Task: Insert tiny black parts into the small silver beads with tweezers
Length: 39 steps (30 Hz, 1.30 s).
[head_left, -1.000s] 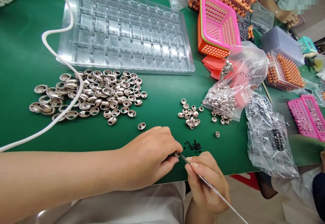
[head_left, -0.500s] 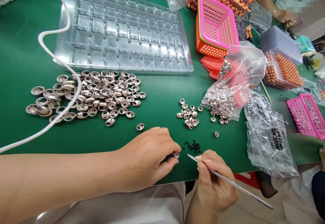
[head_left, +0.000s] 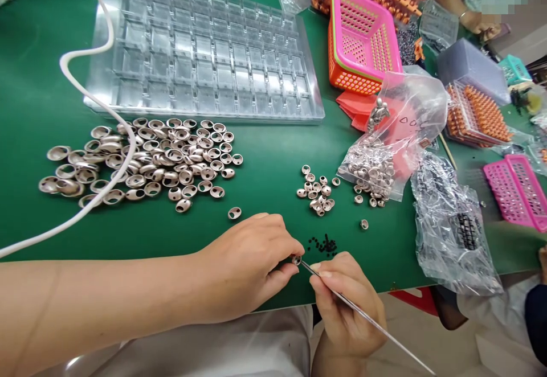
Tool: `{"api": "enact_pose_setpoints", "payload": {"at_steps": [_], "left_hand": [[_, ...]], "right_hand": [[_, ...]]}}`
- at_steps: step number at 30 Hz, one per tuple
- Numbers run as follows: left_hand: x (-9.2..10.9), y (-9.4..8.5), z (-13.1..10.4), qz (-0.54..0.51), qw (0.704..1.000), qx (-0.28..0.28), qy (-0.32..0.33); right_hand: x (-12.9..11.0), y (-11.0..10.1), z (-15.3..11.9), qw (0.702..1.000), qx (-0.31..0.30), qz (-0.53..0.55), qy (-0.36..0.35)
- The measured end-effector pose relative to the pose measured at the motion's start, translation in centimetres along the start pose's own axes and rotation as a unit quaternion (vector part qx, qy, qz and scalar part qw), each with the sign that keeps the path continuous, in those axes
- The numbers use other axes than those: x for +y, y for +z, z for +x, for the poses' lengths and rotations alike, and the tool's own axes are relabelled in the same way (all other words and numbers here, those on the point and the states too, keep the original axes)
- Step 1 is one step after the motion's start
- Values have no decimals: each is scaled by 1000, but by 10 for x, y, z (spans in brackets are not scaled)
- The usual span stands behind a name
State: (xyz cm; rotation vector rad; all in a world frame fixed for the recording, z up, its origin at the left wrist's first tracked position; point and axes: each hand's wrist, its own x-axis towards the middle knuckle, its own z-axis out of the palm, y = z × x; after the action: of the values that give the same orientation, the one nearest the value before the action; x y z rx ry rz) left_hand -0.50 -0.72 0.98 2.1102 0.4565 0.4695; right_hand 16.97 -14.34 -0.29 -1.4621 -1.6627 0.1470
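Pinched between the thumb and fingertips of my left hand (head_left: 256,269) is a small silver metal ring (head_left: 296,260) with a hole in its side. My right hand (head_left: 352,306) grips a slim silver metal tool (head_left: 363,312) like a pen, its pointed tip at the ring. Whether the tool has one prong or two, I cannot tell. Tiny black pieces (head_left: 327,245) lie just beyond my fingers. Farther back is a cluster of small silver rings (head_left: 322,190). A larger pile of silver oval rings (head_left: 183,160) spreads to the left, with one stray oval ring (head_left: 235,213) near my left hand.
A clear compartment tray (head_left: 205,116) lies behind the large pile, and a white cable (head_left: 128,160) crosses the left side. Rightward are stacked baskets (head_left: 335,35), a clear bag of rings (head_left: 370,166), crumpled plastic (head_left: 448,251) and a pink basket (head_left: 504,195). A co-worker's hand (head_left: 478,23) shows top right.
My right hand has moved left, bringing the tool's tip from beside the black pieces to the ring. My left hand stays nearly in place, still pinching the ring.
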Motion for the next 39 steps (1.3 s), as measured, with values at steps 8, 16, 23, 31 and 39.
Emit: {"api": "enact_pose_setpoints", "payload": {"at_steps": [8, 16, 23, 31, 39], "left_hand": [[-2, 1, 0, -2, 1000, -2, 0], [-1, 1, 0, -7, 1000, 1, 2], [-1, 1, 0, -5, 1000, 7, 4], [-1, 1, 0, 1, 1000, 2, -1], [0, -1, 0, 0, 1000, 0, -5]], "right_hand": [[1, 7, -7, 999, 23, 19, 30], [1, 5, -7, 1000, 16, 0, 18], [1, 7, -8, 1000, 19, -2, 11], [2, 5, -10, 1000, 10, -10, -2], [2, 5, -10, 1000, 12, -10, -3]]}}
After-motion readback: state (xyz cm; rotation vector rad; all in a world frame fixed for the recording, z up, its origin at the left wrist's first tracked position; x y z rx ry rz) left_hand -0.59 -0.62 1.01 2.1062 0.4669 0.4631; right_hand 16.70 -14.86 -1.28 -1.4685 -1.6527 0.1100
